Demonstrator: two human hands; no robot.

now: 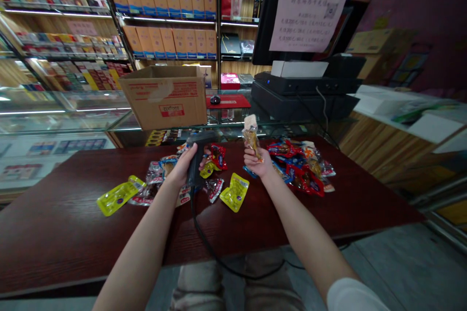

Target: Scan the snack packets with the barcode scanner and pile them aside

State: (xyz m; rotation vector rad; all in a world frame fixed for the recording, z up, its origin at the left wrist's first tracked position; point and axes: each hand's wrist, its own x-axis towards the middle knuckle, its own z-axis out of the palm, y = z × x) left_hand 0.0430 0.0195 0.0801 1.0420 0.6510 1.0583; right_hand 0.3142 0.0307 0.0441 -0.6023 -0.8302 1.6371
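Since that little snack pouch [251,137] is just a sealed plastic sachet, I'd guess it weighs next to nothing, feels soft and crinkly, and is a bit slick on the film. Safest place to pinch it looks like the lower half or the flat seam, not the puffy middle, so whatever's inside doesn't get crushed. Right now it stands upright in the right hand [257,163], bottom end tucked into the curled fingers [251,156], pale top edge poking up clear above them, lifted off the tabletop [65,223].

Just to its left, the left hand [182,167] is wrapped tight around the grip of a dark handheld scanner [197,155], whose nose points roughly toward the pouch; the two are near but not touching. Its black cable [204,238] runs down off the near edge.

Scattered under and around both hands are more packets: yellow ones [235,192] on the near side and to the left, a red heap [302,167] to the right. Farther back sits an open cardboard box [166,97] on a glass counter, with a black register [292,90] to the far right and a pink notice [306,17] hanging above it. Shelves of boxed goods [168,0] fill the far wall.
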